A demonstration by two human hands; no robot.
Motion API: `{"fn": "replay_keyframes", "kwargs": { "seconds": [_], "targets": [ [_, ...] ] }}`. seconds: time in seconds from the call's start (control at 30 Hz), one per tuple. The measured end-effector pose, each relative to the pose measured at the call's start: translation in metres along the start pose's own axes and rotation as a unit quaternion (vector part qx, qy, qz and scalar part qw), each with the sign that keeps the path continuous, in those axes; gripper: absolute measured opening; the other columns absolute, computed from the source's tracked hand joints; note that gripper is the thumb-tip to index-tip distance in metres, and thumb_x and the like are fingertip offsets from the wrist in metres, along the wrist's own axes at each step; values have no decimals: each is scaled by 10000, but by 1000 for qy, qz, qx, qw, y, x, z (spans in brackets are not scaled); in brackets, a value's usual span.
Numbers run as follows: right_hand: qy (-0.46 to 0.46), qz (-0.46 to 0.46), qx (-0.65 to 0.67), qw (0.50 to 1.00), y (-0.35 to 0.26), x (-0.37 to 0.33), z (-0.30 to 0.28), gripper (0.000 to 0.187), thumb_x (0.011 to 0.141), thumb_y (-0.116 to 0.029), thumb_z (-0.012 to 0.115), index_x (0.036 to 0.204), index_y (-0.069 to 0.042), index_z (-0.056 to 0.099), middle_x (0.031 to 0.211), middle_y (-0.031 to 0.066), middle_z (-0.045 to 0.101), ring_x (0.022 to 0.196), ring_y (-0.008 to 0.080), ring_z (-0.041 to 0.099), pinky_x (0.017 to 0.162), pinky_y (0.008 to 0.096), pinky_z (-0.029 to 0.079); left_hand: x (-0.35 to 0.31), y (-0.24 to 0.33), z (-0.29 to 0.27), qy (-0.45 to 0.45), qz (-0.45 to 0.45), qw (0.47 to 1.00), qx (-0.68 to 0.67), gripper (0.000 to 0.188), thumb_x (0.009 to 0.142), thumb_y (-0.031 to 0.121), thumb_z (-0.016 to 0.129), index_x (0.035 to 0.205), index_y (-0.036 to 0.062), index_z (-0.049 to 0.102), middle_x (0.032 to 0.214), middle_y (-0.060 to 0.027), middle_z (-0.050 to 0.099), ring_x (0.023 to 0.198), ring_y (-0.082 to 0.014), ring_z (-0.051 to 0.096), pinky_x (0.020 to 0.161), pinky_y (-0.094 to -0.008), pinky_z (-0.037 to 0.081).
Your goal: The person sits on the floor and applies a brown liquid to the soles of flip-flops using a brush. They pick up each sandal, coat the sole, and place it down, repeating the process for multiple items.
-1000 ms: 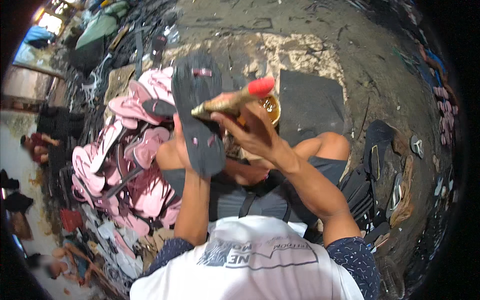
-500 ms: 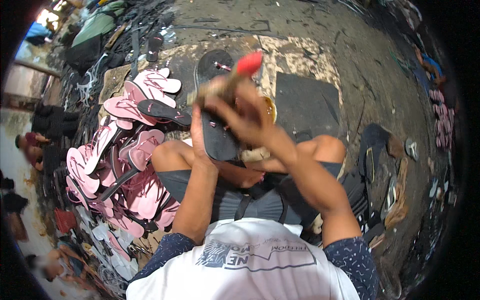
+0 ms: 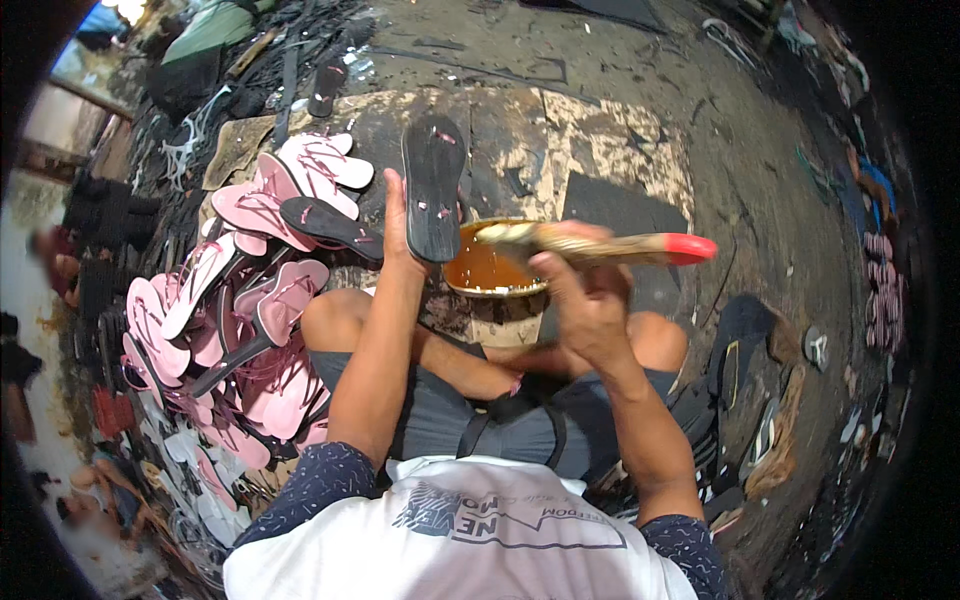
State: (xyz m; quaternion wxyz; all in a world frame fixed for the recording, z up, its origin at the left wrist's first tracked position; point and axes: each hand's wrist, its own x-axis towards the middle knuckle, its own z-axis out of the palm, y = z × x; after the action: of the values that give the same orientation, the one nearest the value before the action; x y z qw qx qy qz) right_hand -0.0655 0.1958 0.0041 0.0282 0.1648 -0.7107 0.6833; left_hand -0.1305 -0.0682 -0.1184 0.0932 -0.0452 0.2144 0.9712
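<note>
My left hand (image 3: 398, 228) grips a flip-flop (image 3: 434, 185) by its heel end and side. The black underside faces up, with small pink strap ends showing through it. To the right of it, my right hand (image 3: 592, 305) is closed round the handle of a brush (image 3: 640, 247) with a red tip. The pale bristle end of the brush lies over the rim of a round bowl (image 3: 492, 293) holding amber liquid (image 3: 485, 262). Bowl and brush are close beside the flip-flop's heel, and the brush is apart from the sole.
A heap of pink flip-flops (image 3: 290, 385) lies to my left, with a black-soled one (image 3: 328, 224) on its near side. A worn board (image 3: 590, 120) lies in front, with a dark flat sheet (image 3: 625, 205) on it. Loose footwear (image 3: 815, 347) and scraps lie at the right.
My right hand has moved the brush from across the sole to the right, over the bowl. The flip-flop has shifted slightly away from me, and the bowl shows more fully.
</note>
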Motion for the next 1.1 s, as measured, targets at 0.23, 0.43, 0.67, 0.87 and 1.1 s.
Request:
{"fn": "replay_keyframes", "kwargs": {
  "seconds": [0.23,0.43,0.67,0.87,1.1],
  "targets": [
    [212,39,52,975,51,3,-46,355,960,-131,717,1252,15,578,1177,83,638,1063,155,601,953,296,481,-20,11,-12,299,-5,954,-28,578,1011,501,502,1350,32,520,1205,-199,567,1131,-409,552,1057,-663,438],
    [240,79,14,968,95,-1,-70,403,984,-178,693,1296,33,549,1187,82,622,1070,148,579,960,292,463,-32,62,-6,218,-8,971,97,277,992,83,559,1227,-64,555,1187,-176,637,1094,-311,654,1001,-513,573],
    [279,181,-104,937,85,3,-88,456,993,-244,680,1317,50,548,1213,95,608,1090,179,570,982,332,453,195,169,-93,370,206,844,330,403,956,81,680,1299,-82,542,1147,-140,623,943,-202,671,827,-317,651],
    [321,178,-182,912,80,-24,-124,485,1004,-282,661,1334,51,536,1252,113,601,1130,202,562,1011,351,438,262,212,-202,516,207,654,513,304,891,112,728,1158,-30,694,981,-124,730,947,-179,699,753,-332,626],
    [351,246,-182,885,98,-15,-120,476,1016,-362,643,1216,59,546,1156,130,615,1035,182,573,923,326,449,236,197,-153,355,282,545,706,570,868,411,696,1336,97,615,1259,-233,639,1107,-368,641,998,-462,478]
  ]
}}
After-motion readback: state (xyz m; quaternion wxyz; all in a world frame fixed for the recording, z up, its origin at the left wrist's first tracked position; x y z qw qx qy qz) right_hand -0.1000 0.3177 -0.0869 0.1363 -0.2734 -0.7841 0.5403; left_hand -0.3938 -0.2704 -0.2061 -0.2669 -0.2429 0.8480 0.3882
